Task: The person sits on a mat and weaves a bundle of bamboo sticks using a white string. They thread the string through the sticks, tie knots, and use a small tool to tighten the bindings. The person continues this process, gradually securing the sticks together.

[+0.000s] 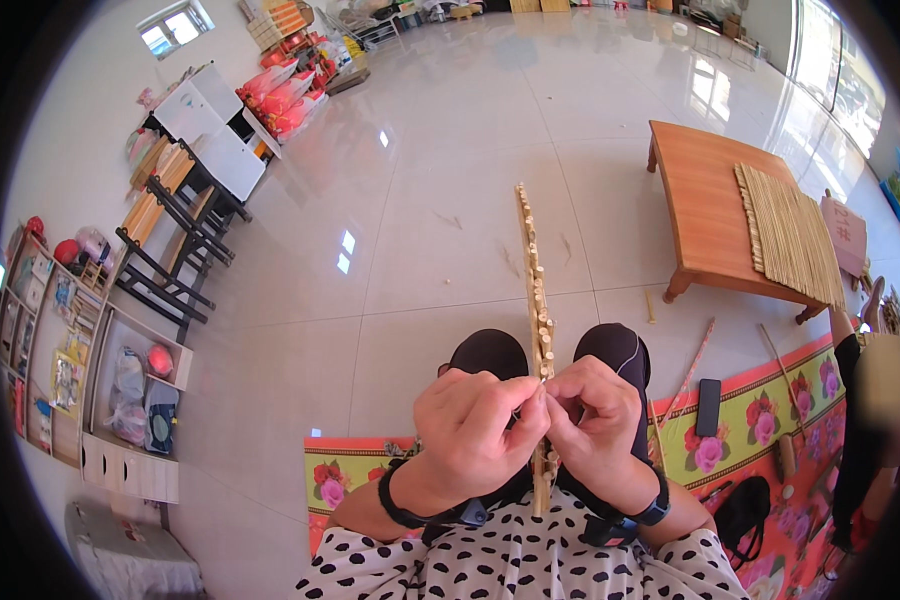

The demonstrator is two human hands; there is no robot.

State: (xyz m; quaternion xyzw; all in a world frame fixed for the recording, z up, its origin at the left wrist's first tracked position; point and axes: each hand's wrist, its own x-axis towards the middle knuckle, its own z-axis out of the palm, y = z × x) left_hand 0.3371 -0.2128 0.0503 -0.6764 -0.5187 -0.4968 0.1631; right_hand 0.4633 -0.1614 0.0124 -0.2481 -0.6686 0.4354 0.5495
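Note:
A long narrow row of pale cut stalks (pixel 538 290), bound side by side, stands between my knees with its cut ends toward me. It runs from my lap out past my knees. Over its near part, my left hand (pixel 480 425) and my right hand (pixel 598 415) meet, thumbs and fingertips pinched together. Whatever sits between the fingertips is too small to make out. The part of the row right under my fingers is hidden; its lower end (pixel 541 500) shows below them.
At the right stands a low wooden table (pixel 705 225) bearing a mat of stalks (pixel 792 235). Another person (pixel 860 440) sits beside it. A phone (pixel 708 407), thin sticks (pixel 688 368) and a black bag (pixel 745 515) lie on the flowered mat (pixel 680 455). Benches (pixel 170 215) and shelves (pixel 60 340) line the left wall.

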